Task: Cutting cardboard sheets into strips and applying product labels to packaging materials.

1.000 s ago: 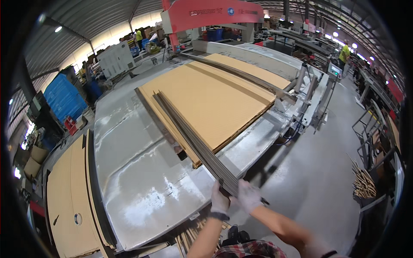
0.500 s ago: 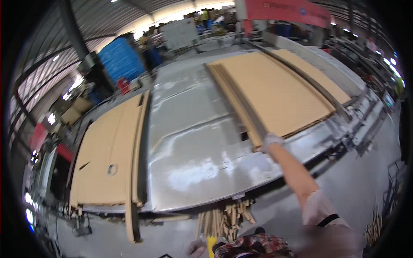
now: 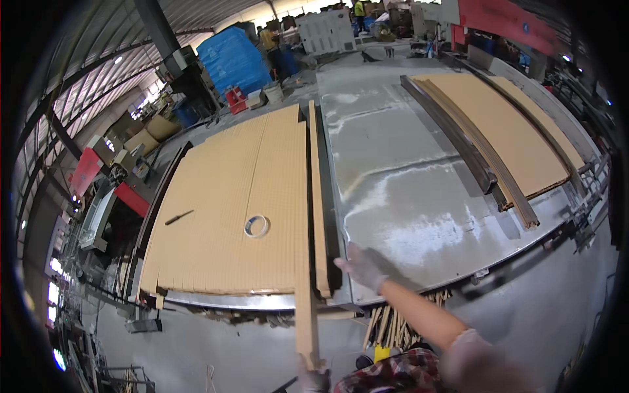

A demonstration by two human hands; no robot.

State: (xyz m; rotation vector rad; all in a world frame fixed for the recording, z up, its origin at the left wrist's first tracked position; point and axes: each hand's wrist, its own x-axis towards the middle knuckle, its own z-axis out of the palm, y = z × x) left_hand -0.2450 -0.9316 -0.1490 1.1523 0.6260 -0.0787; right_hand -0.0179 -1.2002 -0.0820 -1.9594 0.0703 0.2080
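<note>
The long, straight tan cardboard-like strip (image 3: 306, 327) looks light, stiff, best edge-gripped; left hand (image 3: 314, 380) at its end, grip unclear; right hand (image 3: 362, 267) spread.

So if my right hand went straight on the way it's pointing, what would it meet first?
Probably the dark bar alongside the narrow tan strip, just past the fingertips of your right hand, though the hand's height above it is unclear.

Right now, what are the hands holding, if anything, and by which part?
The left hand appears to hold the overhanging strip by its near end; the right hand holds nothing.
</note>
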